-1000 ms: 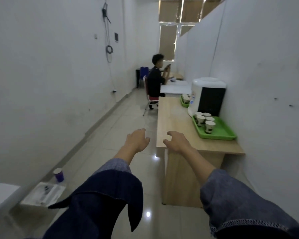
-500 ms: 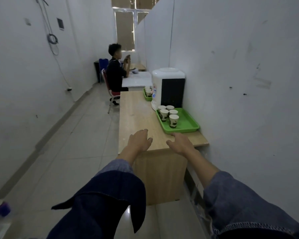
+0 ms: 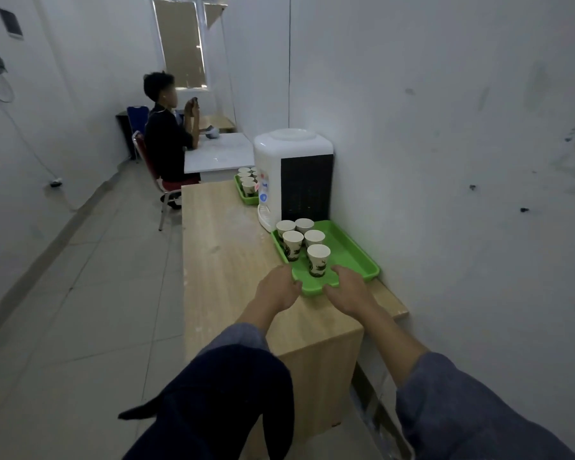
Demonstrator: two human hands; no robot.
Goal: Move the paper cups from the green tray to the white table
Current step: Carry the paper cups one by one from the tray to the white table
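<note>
Several white paper cups [image 3: 318, 259] with dark prints stand upright on the green tray [image 3: 352, 260], which lies on the right side of a wooden table [image 3: 226, 254]. My left hand [image 3: 278, 288] grips the tray's near left corner with its fingers curled at the rim. At the near rim just to the right, my right hand [image 3: 349, 290] holds the tray, fingers over the edge and thumb at the front. The nearest cup stands between my two hands. The white table [image 3: 218, 152] is farther back, beyond the wooden table.
A white water dispenser [image 3: 292, 174] stands against the wall behind the tray. A second green tray [image 3: 243, 194] with cups lies past it. A person [image 3: 166, 141] sits on a red chair at the white table. Tiled floor runs along the left.
I have come closer to the wooden table. Both hands moved forward from the table's near end to the green tray's near rim and closed on it.
</note>
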